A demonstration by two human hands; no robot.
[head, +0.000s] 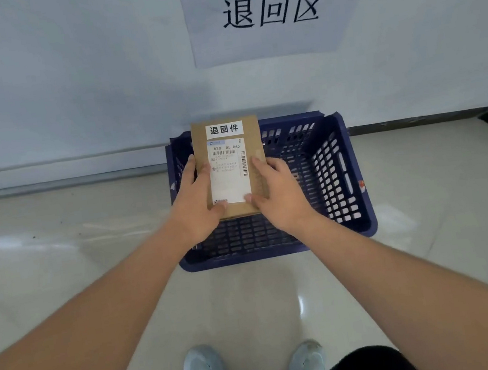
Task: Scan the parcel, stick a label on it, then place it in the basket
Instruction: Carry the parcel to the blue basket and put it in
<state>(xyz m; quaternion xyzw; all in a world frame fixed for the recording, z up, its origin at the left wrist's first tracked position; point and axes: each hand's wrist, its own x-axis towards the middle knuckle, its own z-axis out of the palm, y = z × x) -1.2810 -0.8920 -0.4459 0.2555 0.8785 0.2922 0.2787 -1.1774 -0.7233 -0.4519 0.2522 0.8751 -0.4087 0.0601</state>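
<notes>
The fingers (pixel 200 172) of the left hand (pixel 196 202) are being pressed against the left edge of the parcel (pixel 253 149), with the thumb laid across its near corner; the right hand (pixel 281 192) is being clamped on the right edge in the same way, so the parcel is being gripped from both sides. It is being held flat, face up, over the open basket (pixel 338 171), toward the basket's left half, and is not yet being rested on the bottom.

The last step is judged to be in hand: a white label (pixel 224 129) with black characters is already being carried on the far end of the parcel, above the printed shipping slip (pixel 228 174). For the next move, the parcel is likely needing to be lowered between the walls and both grips loosened.

The parcel is being seen as a thin, rectangular envelope of matt brown card. The basket is being shown as rigid dark blue plastic, its walls and floor pierced by rows of slots, standing on glossy pale floor tiles (pixel 60 273) against a wall bearing a paper sign (pixel 274 9).
</notes>
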